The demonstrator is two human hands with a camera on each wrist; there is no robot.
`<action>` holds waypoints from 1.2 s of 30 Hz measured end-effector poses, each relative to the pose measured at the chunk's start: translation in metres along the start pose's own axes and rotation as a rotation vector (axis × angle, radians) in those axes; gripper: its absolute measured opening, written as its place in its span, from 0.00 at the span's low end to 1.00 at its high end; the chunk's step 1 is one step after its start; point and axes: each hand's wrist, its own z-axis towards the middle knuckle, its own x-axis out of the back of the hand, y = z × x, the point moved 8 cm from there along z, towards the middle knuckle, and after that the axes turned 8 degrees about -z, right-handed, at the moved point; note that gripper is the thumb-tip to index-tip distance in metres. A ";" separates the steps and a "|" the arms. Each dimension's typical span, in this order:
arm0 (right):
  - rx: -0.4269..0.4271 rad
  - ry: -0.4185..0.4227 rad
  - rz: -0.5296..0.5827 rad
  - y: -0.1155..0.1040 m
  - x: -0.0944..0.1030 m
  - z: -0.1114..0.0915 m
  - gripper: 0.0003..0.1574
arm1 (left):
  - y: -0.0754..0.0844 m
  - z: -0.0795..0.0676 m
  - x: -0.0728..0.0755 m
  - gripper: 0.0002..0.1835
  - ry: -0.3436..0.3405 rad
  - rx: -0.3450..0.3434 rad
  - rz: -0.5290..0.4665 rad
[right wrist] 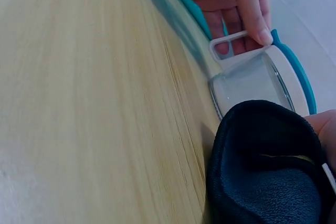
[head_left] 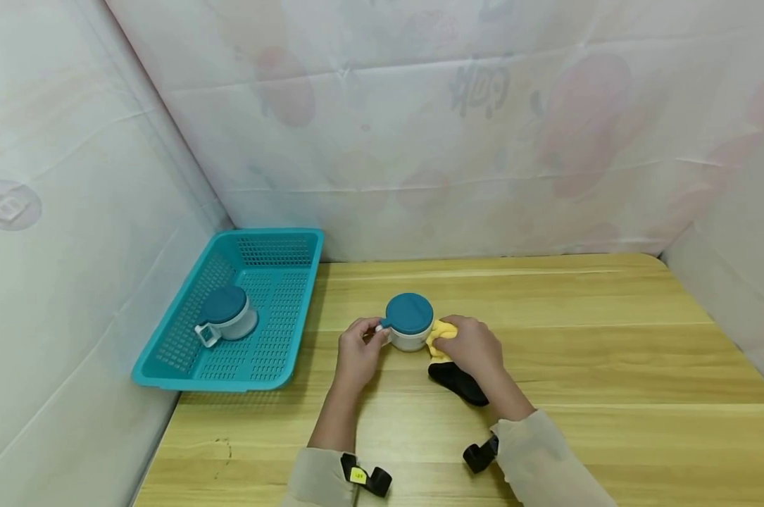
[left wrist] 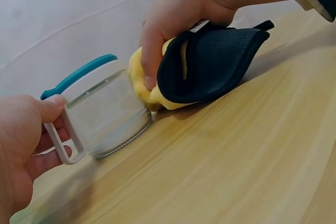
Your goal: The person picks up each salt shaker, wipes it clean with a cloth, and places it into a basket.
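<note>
A clear glass jar (head_left: 410,338) with a white collar, a flat blue lid and a white handle stands on the wooden table. My left hand (head_left: 359,352) holds it by the handle, thumb near the lid's tab, as the left wrist view shows. On the jar's other side, my right hand (head_left: 473,347) grips a folded cloth (left wrist: 210,66), yellow on one face and dark on the other. The yellow part (head_left: 441,336) lies right against the glass. A dark flap (right wrist: 262,182) of the cloth hangs toward the table and hides part of the jar in the right wrist view.
A turquoise perforated basket (head_left: 302,324) stands at the table's left. Inside it is a second jar (head_left: 236,324) with a blue lid and white handle. Printed fabric walls (head_left: 420,141) rise behind and beside the wooden table (head_left: 578,338).
</note>
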 end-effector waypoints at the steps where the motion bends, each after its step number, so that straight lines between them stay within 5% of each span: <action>1: 0.000 -0.003 0.011 0.001 0.001 0.000 0.31 | 0.000 0.000 0.000 0.10 -0.010 0.000 0.000; 9: 0.001 -0.029 0.034 0.005 0.003 0.000 0.31 | -0.006 0.001 -0.001 0.10 -0.056 0.037 -0.031; 16: 0.005 -0.043 0.003 0.006 0.003 0.001 0.32 | 0.016 -0.006 -0.002 0.10 -0.074 0.088 -0.026; 23: 0.043 -0.055 -0.105 -0.002 -0.001 -0.002 0.29 | -0.006 0.001 -0.002 0.11 -0.074 0.107 -0.050; 36: 0.058 0.051 -0.246 -0.014 -0.009 -0.013 0.35 | -0.005 -0.003 -0.004 0.07 -0.086 0.118 0.003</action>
